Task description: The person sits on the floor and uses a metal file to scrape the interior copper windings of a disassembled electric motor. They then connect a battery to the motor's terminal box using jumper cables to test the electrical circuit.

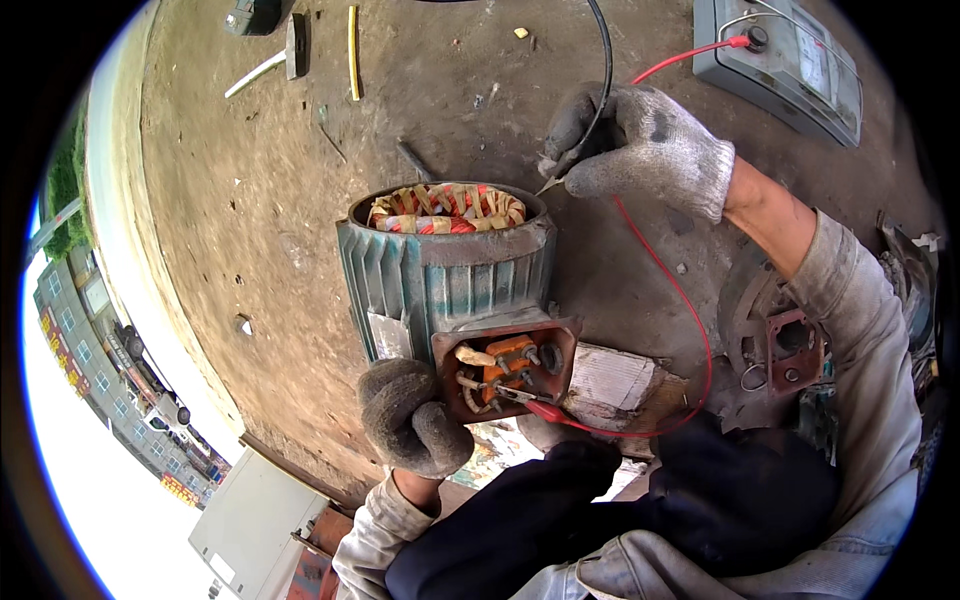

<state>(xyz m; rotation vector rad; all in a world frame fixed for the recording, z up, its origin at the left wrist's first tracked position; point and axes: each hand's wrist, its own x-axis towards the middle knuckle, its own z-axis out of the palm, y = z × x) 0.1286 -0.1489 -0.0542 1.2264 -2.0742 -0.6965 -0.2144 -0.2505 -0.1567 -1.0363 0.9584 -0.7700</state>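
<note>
A green ribbed motor housing (445,280) stands before me, its copper-coloured winding (450,212) bound with pale and red wraps. In the open terminal box (570,350) on its near side sits an orange terminal block (512,352). A red alligator clip (545,411) is attached among the studs there. My right hand (640,145), in a grey work glove, pinches a black test lead (572,158); its metal tip meets the housing's upper right rim. My left hand (415,418), also gloved, lies curled against the box's left corner; its fingers hide whatever may be inside.
A grey meter (785,70) with the red lead (690,290) plugged in lies at the far right. A hammer (290,50) and a yellow strip (353,52) are on the ground. A rusty cover plate (795,350) lies right of my knees; cardboard (610,385) is beside the motor.
</note>
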